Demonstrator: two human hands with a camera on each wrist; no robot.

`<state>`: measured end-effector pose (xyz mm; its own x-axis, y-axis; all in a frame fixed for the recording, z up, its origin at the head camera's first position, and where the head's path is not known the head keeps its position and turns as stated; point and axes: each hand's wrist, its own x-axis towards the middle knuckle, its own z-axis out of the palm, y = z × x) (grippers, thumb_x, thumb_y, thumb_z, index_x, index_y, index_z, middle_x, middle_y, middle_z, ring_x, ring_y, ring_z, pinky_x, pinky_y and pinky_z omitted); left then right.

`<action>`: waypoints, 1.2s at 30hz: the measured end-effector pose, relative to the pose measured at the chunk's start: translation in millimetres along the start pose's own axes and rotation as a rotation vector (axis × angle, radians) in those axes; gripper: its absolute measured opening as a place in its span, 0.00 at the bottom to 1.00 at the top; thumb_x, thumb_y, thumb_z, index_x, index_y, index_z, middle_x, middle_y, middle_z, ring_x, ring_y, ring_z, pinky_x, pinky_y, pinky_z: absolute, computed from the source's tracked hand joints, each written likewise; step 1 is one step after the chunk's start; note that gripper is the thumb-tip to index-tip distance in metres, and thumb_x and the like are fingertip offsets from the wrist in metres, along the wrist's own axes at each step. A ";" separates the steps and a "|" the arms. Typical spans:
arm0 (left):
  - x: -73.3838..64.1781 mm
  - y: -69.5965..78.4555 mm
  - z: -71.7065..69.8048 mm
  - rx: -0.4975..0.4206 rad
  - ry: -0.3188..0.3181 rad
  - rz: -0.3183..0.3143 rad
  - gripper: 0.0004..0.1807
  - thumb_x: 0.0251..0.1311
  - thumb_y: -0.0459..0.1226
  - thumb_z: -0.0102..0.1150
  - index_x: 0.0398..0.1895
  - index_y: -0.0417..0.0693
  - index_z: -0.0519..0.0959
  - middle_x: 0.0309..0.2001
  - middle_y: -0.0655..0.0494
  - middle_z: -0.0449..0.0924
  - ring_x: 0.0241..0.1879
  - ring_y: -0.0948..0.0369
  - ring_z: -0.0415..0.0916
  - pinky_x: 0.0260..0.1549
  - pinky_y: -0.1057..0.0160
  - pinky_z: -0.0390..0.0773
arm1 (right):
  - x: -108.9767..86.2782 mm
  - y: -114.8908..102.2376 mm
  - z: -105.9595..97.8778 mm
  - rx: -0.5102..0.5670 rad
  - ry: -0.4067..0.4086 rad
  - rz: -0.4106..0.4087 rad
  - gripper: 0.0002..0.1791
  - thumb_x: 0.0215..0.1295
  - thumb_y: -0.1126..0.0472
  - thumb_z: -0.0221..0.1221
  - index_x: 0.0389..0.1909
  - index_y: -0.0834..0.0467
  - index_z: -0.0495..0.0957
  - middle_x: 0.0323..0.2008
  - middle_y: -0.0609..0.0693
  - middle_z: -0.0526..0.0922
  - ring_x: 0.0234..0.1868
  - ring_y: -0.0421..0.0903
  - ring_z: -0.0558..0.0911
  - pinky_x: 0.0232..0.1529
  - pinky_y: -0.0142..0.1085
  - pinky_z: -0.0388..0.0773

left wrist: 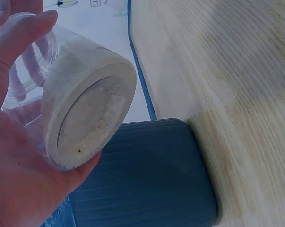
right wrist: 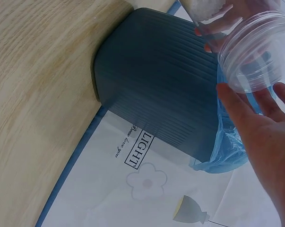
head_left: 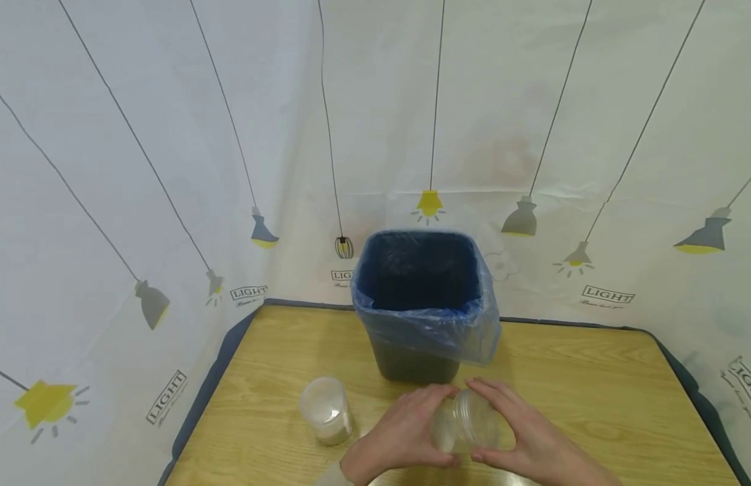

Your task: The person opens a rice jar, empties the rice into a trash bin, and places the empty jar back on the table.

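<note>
A clear plastic jar (head_left: 446,426) is held tilted on its side between both hands, above the front part of the table. My left hand (head_left: 406,426) grips its body; the left wrist view shows whitish matter inside the jar's base (left wrist: 88,116). At the other end, my right hand (head_left: 527,432) holds the clear ridged lid (right wrist: 255,54) between thumb and fingers. The lid is on the jar or right against it; how tightly it sits cannot be told. A second clear jar (head_left: 325,413) with pale contents stands on the table to the left of my left hand.
A dark bin (head_left: 412,354) lined with a blue plastic bag (head_left: 473,327) stands just beyond the hands. The wooden table (head_left: 594,385) ends at a dark blue edge, and behind it hangs a white lamp-printed sheet (head_left: 375,101) on the back and sides.
</note>
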<state>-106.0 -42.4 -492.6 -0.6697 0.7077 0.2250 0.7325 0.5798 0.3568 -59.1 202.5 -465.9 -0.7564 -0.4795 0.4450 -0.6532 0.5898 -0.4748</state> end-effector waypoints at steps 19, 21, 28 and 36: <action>5.9 2.7 14.8 0.354 0.279 0.029 0.55 0.31 0.61 0.83 0.66 0.50 0.71 0.57 0.59 0.79 0.55 0.60 0.78 0.53 0.58 0.79 | 21.3 -10.0 4.3 0.271 -0.123 0.713 0.44 0.67 0.34 0.63 0.74 0.58 0.65 0.67 0.58 0.74 0.53 0.51 0.83 0.45 0.41 0.83; 6.1 2.8 16.0 0.357 0.282 0.036 0.55 0.31 0.61 0.83 0.66 0.51 0.71 0.57 0.59 0.79 0.55 0.61 0.78 0.53 0.59 0.78 | 19.6 -9.1 4.9 0.309 -0.109 0.708 0.43 0.65 0.36 0.66 0.73 0.56 0.66 0.66 0.57 0.74 0.54 0.51 0.82 0.44 0.38 0.83; 5.9 1.3 17.9 0.297 0.274 0.070 0.55 0.30 0.60 0.84 0.66 0.50 0.71 0.58 0.58 0.79 0.56 0.60 0.78 0.54 0.60 0.78 | 8.4 -6.3 5.6 0.342 -0.041 0.506 0.37 0.62 0.46 0.72 0.68 0.53 0.70 0.63 0.53 0.76 0.52 0.52 0.82 0.43 0.36 0.84; 6.5 -1.1 13.7 0.180 0.217 0.044 0.55 0.31 0.57 0.85 0.67 0.50 0.70 0.59 0.58 0.78 0.57 0.60 0.78 0.54 0.60 0.78 | 9.9 2.5 3.6 0.182 0.014 0.213 0.36 0.59 0.49 0.75 0.67 0.46 0.72 0.59 0.45 0.77 0.50 0.43 0.82 0.42 0.37 0.84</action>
<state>-109.5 -32.9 -503.9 -0.6328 0.6421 0.4327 0.7586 0.6261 0.1803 -68.4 196.8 -465.4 -0.8777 -0.3476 0.3298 -0.4757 0.5497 -0.6867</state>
